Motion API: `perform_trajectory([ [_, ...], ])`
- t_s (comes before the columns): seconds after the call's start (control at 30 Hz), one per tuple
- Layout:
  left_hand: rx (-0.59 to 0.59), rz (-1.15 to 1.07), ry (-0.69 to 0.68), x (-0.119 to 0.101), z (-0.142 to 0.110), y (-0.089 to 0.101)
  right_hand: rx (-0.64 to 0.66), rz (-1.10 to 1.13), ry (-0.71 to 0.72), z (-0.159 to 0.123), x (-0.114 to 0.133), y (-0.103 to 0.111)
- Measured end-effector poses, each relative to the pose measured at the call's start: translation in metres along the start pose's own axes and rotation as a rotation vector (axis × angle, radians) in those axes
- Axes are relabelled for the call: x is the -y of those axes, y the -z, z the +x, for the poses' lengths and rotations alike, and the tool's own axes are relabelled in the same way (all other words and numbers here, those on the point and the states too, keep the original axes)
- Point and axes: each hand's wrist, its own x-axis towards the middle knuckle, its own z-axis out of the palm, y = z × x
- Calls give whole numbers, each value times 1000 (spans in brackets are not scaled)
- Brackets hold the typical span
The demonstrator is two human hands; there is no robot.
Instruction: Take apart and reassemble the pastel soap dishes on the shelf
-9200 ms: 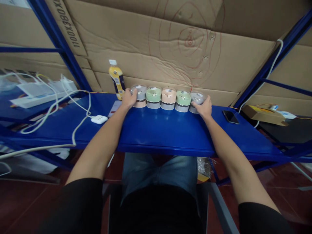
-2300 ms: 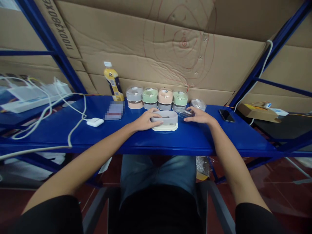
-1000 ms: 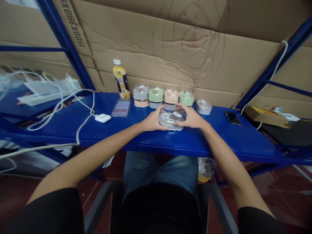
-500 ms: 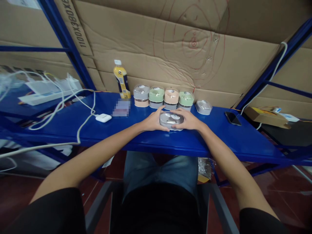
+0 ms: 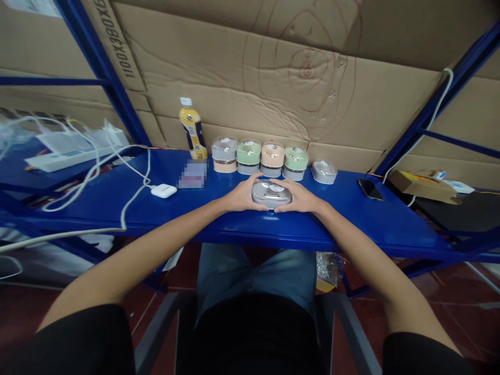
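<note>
Between my two hands is a grey oval box with a clear lid [image 5: 271, 194], with a round white sticker and a small metallic-looking piece on top. My left hand [image 5: 242, 195] curves round its left end, thumb at the near side. Round the right end wraps my right hand [image 5: 302, 197], fingers at the back and thumb in front. The box is at the table's front half; whether its base touches the surface is hard to tell. Behind it stand stacked lidded boxes [image 5: 249, 156] in grey, green and peach, and a single grey box [image 5: 324, 171] to their right.
A yellow bottle [image 5: 194, 130] stands at the back left of the blue table [image 5: 344, 219]. A white charger [image 5: 163, 191] with cables lies at left, beside a blurred-out item [image 5: 192, 174]. On the right are a phone [image 5: 370, 189] and an open cardboard carton [image 5: 425, 186].
My right hand has shifted its grip: its thumb now lies along the front of the box. The box stays between both hands. The whole view has shifted slightly.
</note>
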Motion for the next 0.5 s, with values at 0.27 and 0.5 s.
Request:
perform_trajectory([
  [0.27, 73, 64, -87, -1, -6, 7, -4, -37, 8, 1, -1, -6],
  [0.5, 91, 91, -1, -11, -23, 9, -50, 15, -32, -14, 8, 13],
])
